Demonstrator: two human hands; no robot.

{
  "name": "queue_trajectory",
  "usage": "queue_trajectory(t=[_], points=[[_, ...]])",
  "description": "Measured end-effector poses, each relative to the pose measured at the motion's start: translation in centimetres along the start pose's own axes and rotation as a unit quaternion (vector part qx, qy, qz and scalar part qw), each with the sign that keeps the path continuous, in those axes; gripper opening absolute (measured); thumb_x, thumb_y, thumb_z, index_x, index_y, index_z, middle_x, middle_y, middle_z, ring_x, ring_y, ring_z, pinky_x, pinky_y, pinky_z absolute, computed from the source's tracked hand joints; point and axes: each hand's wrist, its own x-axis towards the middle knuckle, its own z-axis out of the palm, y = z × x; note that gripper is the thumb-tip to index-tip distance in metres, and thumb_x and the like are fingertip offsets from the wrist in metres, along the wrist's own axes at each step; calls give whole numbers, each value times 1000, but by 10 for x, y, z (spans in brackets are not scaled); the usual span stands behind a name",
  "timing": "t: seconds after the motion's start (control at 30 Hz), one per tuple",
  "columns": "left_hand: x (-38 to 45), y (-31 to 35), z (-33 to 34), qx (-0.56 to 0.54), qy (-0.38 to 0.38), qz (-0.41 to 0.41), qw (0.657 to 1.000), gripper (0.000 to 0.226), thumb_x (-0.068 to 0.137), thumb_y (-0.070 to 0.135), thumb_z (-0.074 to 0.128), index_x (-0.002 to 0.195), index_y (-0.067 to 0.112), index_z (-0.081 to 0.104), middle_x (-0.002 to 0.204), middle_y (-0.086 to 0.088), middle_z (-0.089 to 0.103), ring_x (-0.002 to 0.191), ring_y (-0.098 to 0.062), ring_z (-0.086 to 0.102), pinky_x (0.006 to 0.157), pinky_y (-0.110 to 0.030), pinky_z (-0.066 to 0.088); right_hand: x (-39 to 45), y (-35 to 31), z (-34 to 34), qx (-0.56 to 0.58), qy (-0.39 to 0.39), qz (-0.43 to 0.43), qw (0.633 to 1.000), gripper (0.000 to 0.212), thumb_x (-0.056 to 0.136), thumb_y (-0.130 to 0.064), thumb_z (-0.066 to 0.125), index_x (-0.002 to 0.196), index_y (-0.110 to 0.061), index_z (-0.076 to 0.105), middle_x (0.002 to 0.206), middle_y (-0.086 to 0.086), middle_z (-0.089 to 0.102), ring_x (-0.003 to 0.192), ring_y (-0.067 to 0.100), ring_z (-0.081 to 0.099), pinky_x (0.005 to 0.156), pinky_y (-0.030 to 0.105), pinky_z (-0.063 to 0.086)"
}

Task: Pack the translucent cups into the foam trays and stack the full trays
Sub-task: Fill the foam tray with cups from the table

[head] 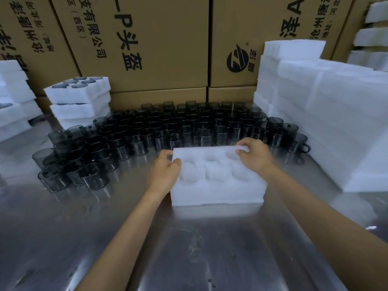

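Observation:
A white foam tray with several empty round pockets rests on the steel table in front of me. My left hand grips its left end, thumb over the top edge. My right hand grips the far right corner, fingers curled over the rim. Behind the tray stand several dark translucent cups with handles, packed in rows across the table. At the back left a stack of filled trays shows cups in its top pockets.
A tall pile of empty foam trays fills the right side. More foam trays are stacked at the far left. Brown cardboard cartons wall off the back. The steel table stretches bare toward me.

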Motion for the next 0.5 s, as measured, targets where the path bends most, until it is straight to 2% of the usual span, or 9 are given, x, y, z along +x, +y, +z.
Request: queue_trajectory(t=[0.1,0.2,0.27,0.33,0.4,0.43,0.5], points=[[7,2,4,-13,32,11,999,19,94,23,43,111,30,51,117,3,59,87,-8,54,75,-34,44,8,-2,5,-14,-2,1,1000,14,96,-17,60,106,-23,67,111,0,67,85,15,54,64,25,42],[11,3,7,-44,51,20,998,19,94,18,44,107,27,54,109,4,61,89,-12,56,75,-34,43,12,-2,10,-41,6,7,999,15,96,-18,58,107,-26,66,108,0,69,85,17,56,68,26,43],[10,1,4,-80,30,22,996,20,94,18,47,110,25,56,105,6,62,88,-11,58,72,-31,43,12,0,13,-49,16,11,999,16,96,-20,58,107,-29,67,107,-1,71,89,19,59,72,28,45],[8,-2,-4,-113,-21,3,993,23,95,22,50,116,27,58,107,7,64,91,-9,60,71,-28,44,12,1,12,-35,12,19,999,20,96,-22,59,112,-30,70,114,-3,71,102,20,62,80,28,47],[6,-4,-14,-141,-48,-20,989,22,95,29,52,112,30,64,107,2,69,91,-17,65,74,-32,49,11,3,7,37,-11,30,999,27,96,-24,62,122,-28,70,126,-7,67,117,15,60,90,25,44],[6,-4,-19,-156,-40,-20,987,20,95,30,51,108,28,67,106,-2,71,90,-21,66,77,-36,52,7,4,4,117,-23,44,992,30,95,-26,64,124,-28,69,129,-10,65,119,10,59,94,23,43],[8,-6,-29,-135,34,15,990,21,98,25,49,104,25,69,106,-1,71,95,-23,66,88,-40,51,-8,8,2,303,-43,103,947,32,91,-37,69,123,-34,70,128,-14,66,116,5,62,101,27,47]])
